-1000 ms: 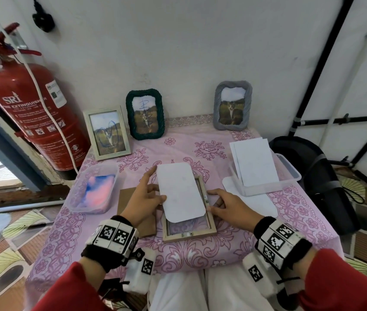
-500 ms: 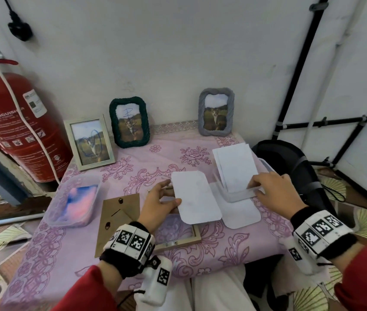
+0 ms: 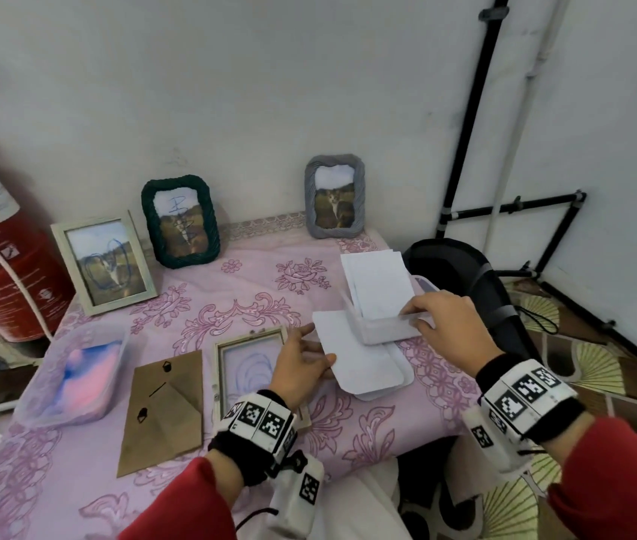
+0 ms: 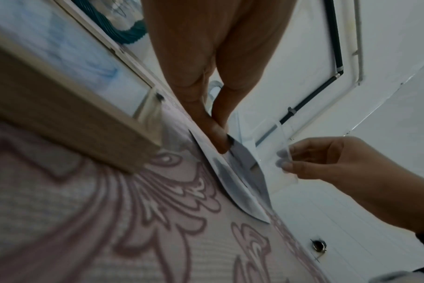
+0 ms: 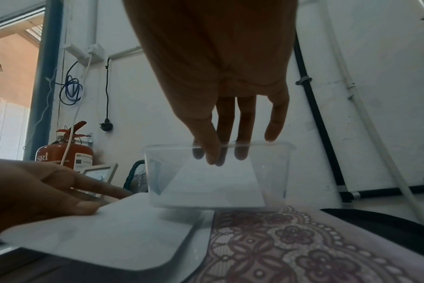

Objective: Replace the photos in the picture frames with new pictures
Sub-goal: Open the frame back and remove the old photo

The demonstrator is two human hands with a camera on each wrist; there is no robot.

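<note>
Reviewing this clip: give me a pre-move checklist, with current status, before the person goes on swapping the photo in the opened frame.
1. Left hand pinches the white sheet: ok.
2. Right hand grips the clear tub by its rim: ok.
3. Opened wooden frame lies flat, back off: ok.
4. Cardboard backing lies beside the frame, apart from it: ok.
5. Frame emptied of its old picture: cannot tell, something with blue marks shows inside.
6. Printed side of the sheet: cannot tell.
</note>
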